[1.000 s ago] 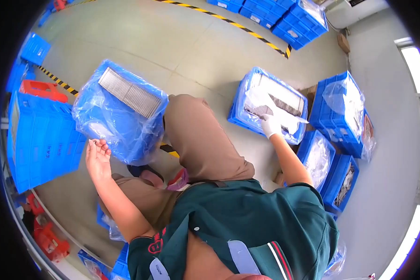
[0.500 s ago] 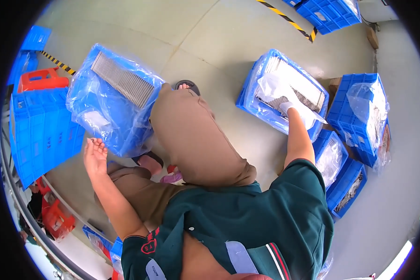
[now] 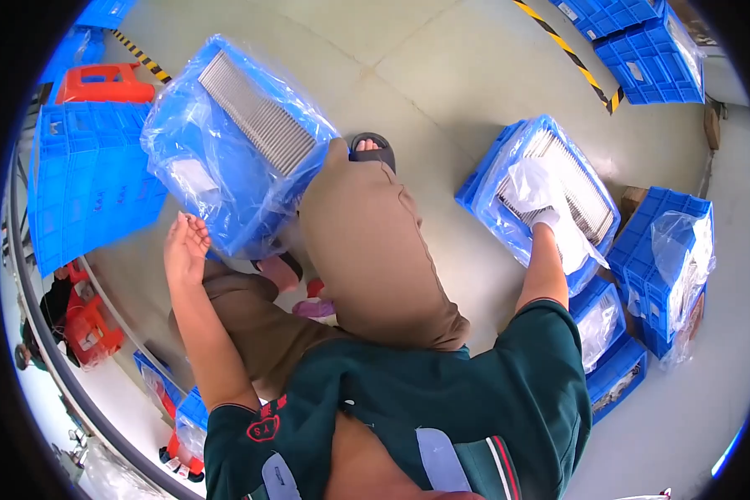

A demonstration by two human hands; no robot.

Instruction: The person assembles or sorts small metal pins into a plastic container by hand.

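Upper right, our gloved right hand point(image 3: 535, 190) presses crinkly plastic over a ribbed metal filter point(image 3: 577, 185) in a blue crate point(image 3: 490, 185), grip unclear; our bare left hand point(image 3: 185, 248), fingers spread, touches the bagged crate point(image 3: 217, 167).

Two plastic-lined blue crates point(image 3: 225, 142) point(image 3: 542, 196) on the floor hold grey finned panels.

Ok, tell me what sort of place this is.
Probably a factory or warehouse floor: stacked blue plastic crates, yellow-and-black hazard tape on a bare concrete floor, and bag-lined crates holding finned metal parts.

Bagged crate point(image 3: 225, 158) left of knee point(image 3: 367, 217); second crate point(image 3: 550, 196) right; stacked crates point(image 3: 667, 258) farther right.
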